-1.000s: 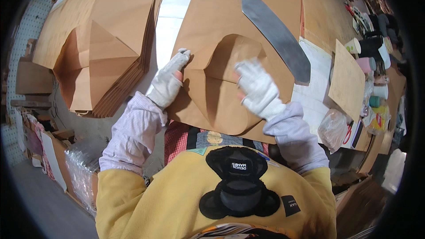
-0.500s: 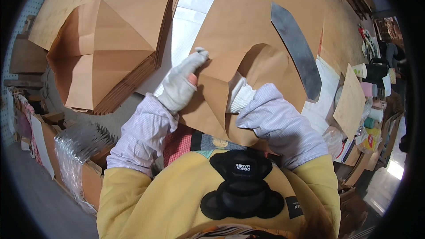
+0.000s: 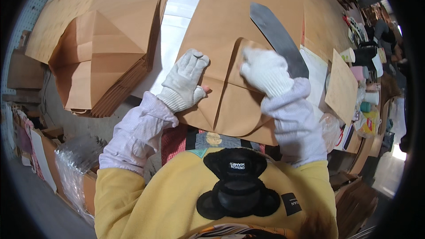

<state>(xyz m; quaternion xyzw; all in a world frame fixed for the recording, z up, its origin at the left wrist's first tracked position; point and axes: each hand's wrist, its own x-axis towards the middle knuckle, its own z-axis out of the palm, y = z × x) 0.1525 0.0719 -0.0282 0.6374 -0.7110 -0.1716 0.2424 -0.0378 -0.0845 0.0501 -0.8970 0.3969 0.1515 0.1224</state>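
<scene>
A large brown paper bag (image 3: 239,110) lies in front of me with its near end folded across, a raised fold running up its middle. My left hand (image 3: 188,77), in a white glove with the thumb tip bare, presses down left of that fold, fingers stretched out. At the fold's upper right, my white-gloved right hand (image 3: 269,71) is over the raised paper. Its fingers bend inward but are blurred, so a grip on the edge cannot be made out. A dark grey flat strip (image 3: 281,40) with an angled end rests on the paper beside the right hand.
A stack of brown paper bags (image 3: 119,68), the top one's end opened out, lies at the left. Right of the work are a tan board (image 3: 341,86), cups (image 3: 348,55) and other small items. Clear plastic wrap (image 3: 75,163) hangs over a carton at the lower left.
My right hand has come out from inside the bag's folded end and moved up and right over the paper. The near flap lies flatter. My left hand has flattened out on the paper.
</scene>
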